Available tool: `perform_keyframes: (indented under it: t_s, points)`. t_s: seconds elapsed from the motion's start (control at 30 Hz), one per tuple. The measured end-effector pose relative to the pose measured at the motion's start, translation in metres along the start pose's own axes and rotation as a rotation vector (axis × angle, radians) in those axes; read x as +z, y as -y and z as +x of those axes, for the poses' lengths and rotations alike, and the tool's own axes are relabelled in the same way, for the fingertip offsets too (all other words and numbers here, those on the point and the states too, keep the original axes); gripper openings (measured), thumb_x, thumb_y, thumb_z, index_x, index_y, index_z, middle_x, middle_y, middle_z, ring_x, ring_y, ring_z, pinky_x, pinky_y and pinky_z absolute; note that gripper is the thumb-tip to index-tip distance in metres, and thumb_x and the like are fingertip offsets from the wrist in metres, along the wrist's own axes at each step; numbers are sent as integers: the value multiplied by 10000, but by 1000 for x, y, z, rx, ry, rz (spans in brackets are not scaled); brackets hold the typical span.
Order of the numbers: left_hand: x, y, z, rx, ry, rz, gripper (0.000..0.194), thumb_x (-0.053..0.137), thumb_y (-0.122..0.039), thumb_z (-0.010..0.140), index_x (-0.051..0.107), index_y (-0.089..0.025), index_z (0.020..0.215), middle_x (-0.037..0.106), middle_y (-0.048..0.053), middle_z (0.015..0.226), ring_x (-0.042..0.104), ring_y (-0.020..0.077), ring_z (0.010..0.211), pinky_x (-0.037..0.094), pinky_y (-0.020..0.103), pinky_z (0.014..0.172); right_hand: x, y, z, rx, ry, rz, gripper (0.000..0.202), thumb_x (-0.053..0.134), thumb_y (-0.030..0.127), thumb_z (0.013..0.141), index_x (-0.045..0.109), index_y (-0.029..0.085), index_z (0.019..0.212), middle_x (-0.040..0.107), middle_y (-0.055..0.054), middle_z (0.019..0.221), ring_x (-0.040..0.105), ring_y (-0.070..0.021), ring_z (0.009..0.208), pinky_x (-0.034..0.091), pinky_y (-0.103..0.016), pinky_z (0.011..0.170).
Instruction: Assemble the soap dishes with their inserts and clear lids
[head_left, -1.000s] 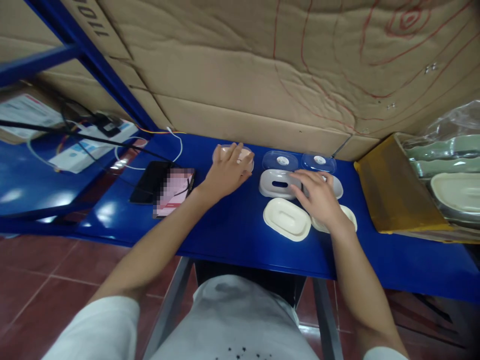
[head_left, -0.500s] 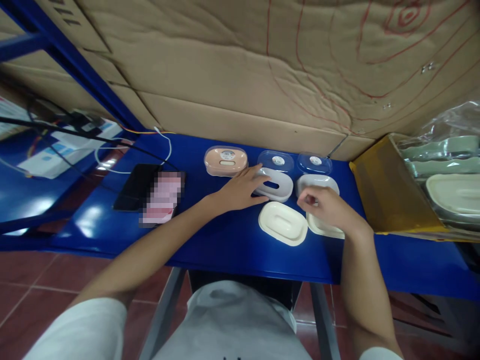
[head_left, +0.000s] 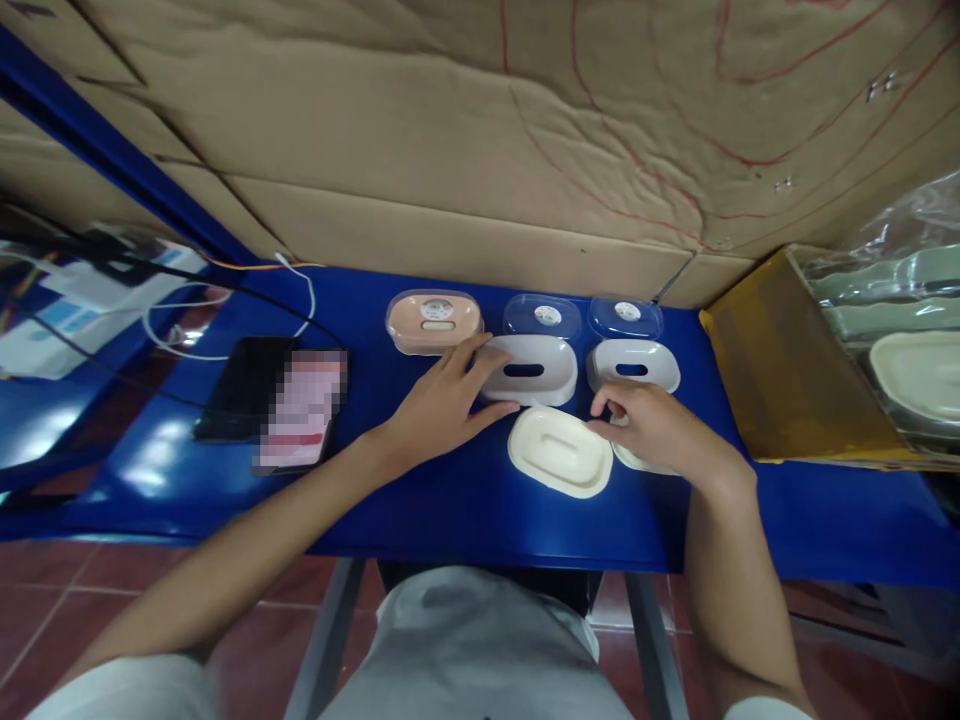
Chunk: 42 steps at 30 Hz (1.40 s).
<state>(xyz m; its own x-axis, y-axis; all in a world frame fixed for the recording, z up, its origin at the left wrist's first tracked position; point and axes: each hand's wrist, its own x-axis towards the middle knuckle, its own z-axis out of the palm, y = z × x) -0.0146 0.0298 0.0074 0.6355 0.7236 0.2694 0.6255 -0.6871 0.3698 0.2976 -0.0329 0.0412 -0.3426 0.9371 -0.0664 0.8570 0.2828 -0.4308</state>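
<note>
My left hand [head_left: 446, 405] has its fingers spread at the left side of a white slotted dish [head_left: 551, 385], fingertips touching its rim. Curled fingers on my right hand [head_left: 649, 425] hover by the near edge of a second white slotted dish [head_left: 632, 356]; whether they hold anything is hidden. A cream oval piece [head_left: 561, 450] lies between my hands, and another cream piece [head_left: 637, 460] is partly under my right hand. Behind the dishes sit two clear lids [head_left: 521, 316] [head_left: 645, 318] with round stickers. A pink dish [head_left: 405, 325] under a clear cover stands at the left.
Two phones [head_left: 244, 385] [head_left: 304, 410] lie at the left with a white cable [head_left: 311, 300]. An open cardboard box [head_left: 795, 370] with green and cream pieces stands at the right. Cardboard [head_left: 412, 210] lines the back, and the blue table's [head_left: 450, 520] edge runs in front.
The view has shifted slightly. My right hand has drawn back a little toward me from the right white dish, uncovering its slot. My left hand remains beside the other white dish.
</note>
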Motion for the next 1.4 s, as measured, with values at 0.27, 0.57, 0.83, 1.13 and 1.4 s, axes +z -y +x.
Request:
perform_keyframes:
  t_s: [0.27, 0.57, 0.83, 1.13, 1.4]
  points:
    - [5, 3, -17, 9, -147, -134, 643, 681, -595, 1022, 500, -227, 1517, 501, 197, 1605, 494, 360, 1528, 446, 561, 1276, 22, 12, 18, 29, -42, 99, 64, 638, 240, 986, 699, 222, 980, 754, -45, 881, 701, -228, 752, 499, -338, 687]
    - [6, -4, -21, 65, -134, -144, 650, 708, -608, 1002, 531, -247, 1512, 487, 178, 1632, 515, 373, 1498, 468, 554, 1249, 0, 5, 10, 6, -343, 177, 313, 488, 283, 1099, 655, 264, 1364, 776, -91, 1293, 750, -264, 1166, 587, -438, 1024]
    - [24, -17, -22, 101, -57, -224, 690, 724, -614, 989, 531, -234, 1532, 516, 189, 1621, 548, 382, 1470, 501, 579, 1202, -10, 22, -6, -214, -43, 135, 490, 742, 483, 1005, 641, 359, 1468, 603, -81, 1606, 573, -335, 1485, 478, -584, 1236]
    - [34, -13, -20, 124, 8, -170, 619, 688, -596, 1019, 557, -228, 1499, 493, 209, 1639, 553, 396, 1465, 512, 594, 1172, 7, 18, -6, -212, 8, 41, 581, 780, 406, 987, 583, 377, 1533, 598, -77, 1608, 550, -328, 1511, 474, -619, 1238]
    - [19, -5, -22, 209, 99, -50, 628, 792, -506, 964, 593, -228, 1490, 387, 229, 1723, 496, 424, 1524, 460, 616, 1214, 20, 30, -5, -219, 4, -103, 514, 747, 321, 1009, 593, 323, 1499, 542, -108, 1653, 487, -333, 1557, 461, -618, 1235]
